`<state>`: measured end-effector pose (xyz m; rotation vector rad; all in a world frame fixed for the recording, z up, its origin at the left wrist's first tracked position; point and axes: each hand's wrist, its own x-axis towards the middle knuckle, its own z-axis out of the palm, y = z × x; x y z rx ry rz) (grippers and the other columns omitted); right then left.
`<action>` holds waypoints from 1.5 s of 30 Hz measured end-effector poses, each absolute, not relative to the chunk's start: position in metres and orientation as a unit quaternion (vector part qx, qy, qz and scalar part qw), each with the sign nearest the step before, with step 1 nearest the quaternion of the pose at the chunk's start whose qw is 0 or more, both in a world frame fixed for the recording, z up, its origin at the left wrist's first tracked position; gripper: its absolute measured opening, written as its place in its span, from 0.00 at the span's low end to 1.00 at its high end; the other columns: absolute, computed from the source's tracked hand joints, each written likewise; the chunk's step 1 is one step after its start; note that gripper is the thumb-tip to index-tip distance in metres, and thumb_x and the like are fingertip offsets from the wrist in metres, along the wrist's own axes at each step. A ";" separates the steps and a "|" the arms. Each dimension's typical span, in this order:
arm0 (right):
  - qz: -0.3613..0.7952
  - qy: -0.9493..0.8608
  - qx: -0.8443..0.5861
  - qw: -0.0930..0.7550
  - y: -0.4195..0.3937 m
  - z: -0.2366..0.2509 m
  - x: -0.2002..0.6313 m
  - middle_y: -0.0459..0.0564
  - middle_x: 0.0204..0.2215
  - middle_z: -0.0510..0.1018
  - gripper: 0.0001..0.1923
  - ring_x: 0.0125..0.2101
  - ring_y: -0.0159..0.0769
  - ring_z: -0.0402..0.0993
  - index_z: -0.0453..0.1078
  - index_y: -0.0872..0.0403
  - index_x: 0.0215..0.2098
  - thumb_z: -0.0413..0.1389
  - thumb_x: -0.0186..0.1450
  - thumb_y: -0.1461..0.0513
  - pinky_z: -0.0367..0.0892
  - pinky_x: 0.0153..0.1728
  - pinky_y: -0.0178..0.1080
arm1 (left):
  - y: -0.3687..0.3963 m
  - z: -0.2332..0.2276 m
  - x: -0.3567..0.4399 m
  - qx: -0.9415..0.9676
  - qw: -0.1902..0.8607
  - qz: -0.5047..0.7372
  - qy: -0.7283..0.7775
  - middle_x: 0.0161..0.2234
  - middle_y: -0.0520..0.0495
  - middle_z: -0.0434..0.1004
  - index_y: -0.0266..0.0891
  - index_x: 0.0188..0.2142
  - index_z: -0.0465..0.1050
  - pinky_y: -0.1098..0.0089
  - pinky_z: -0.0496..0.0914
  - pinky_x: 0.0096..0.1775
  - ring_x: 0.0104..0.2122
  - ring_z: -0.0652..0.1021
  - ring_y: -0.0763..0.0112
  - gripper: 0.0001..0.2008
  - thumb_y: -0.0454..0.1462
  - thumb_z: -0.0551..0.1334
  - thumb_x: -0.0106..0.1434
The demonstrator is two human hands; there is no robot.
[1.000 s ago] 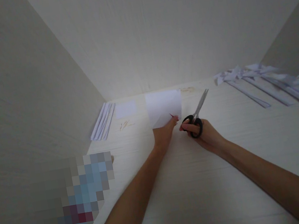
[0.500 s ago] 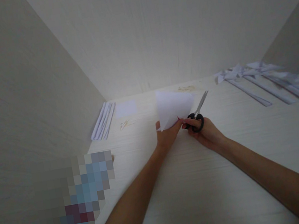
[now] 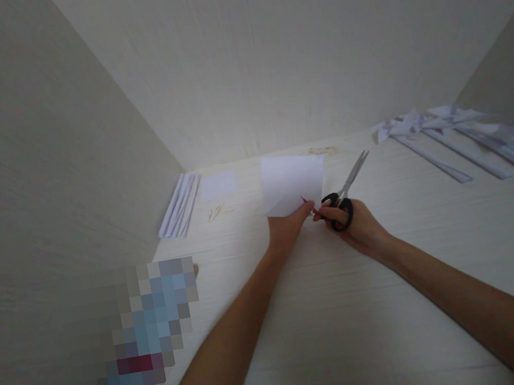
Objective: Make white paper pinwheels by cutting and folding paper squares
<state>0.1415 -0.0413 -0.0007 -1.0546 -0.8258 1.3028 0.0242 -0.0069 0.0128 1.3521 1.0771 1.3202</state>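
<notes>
My left hand (image 3: 286, 230) is closed on the lower edge of a white sheet of paper (image 3: 294, 176), its thumb stretched to the right. A fold or turned-up flap shows along the sheet's bottom left. My right hand (image 3: 359, 228) holds scissors (image 3: 344, 197) with black handles, fingers at the loops, blades pointing up and away to the right. Between the left thumb and the right fingertips runs a thin red stick-like thing (image 3: 305, 200). Its kind is too small to make out, and the right fingertips seem to pinch its lower end.
Several rolled paper sticks (image 3: 179, 205) lie at the far left, beside a square of paper (image 3: 219, 185) and small thin yellowish pieces (image 3: 218, 212). More such pieces (image 3: 322, 151) lie at the back. Paper pinwheels on sticks (image 3: 442, 122) are at the right. Walls enclose the table (image 3: 283, 346).
The sheet was curled and pulled toward the right; now it lies flatter and squarer, slightly further left. My right hand and the scissors have shifted slightly right, away from the left hand.
</notes>
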 end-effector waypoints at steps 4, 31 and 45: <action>0.528 -0.409 -0.477 0.572 -0.042 -0.004 0.144 0.45 0.18 0.72 0.09 0.18 0.26 0.58 0.69 0.58 0.23 0.59 0.49 0.59 0.48 0.19 0.33 | -0.007 0.014 0.023 0.559 0.478 0.528 0.425 0.30 0.49 0.75 0.37 0.23 0.70 0.67 0.67 0.39 0.32 0.74 0.70 0.06 0.35 0.64 0.43; 0.408 -0.454 -0.576 0.543 -0.041 -0.001 0.152 0.45 0.15 0.70 0.06 0.18 0.27 0.62 0.66 0.58 0.17 0.57 0.47 0.62 0.54 0.20 0.33 | 0.002 0.011 0.013 0.441 0.692 0.472 0.322 0.33 0.44 0.76 0.35 0.30 0.72 0.62 0.67 0.40 0.35 0.75 0.63 0.13 0.38 0.63 0.42; 0.556 -0.450 -0.478 0.510 -0.033 -0.008 0.174 0.44 0.15 0.70 0.12 0.15 0.25 0.61 0.67 0.58 0.21 0.62 0.44 0.59 0.55 0.18 0.33 | 0.014 0.012 -0.004 0.444 0.729 0.405 0.329 0.32 0.40 0.76 0.33 0.32 0.72 0.62 0.69 0.37 0.31 0.76 0.63 0.15 0.34 0.66 0.41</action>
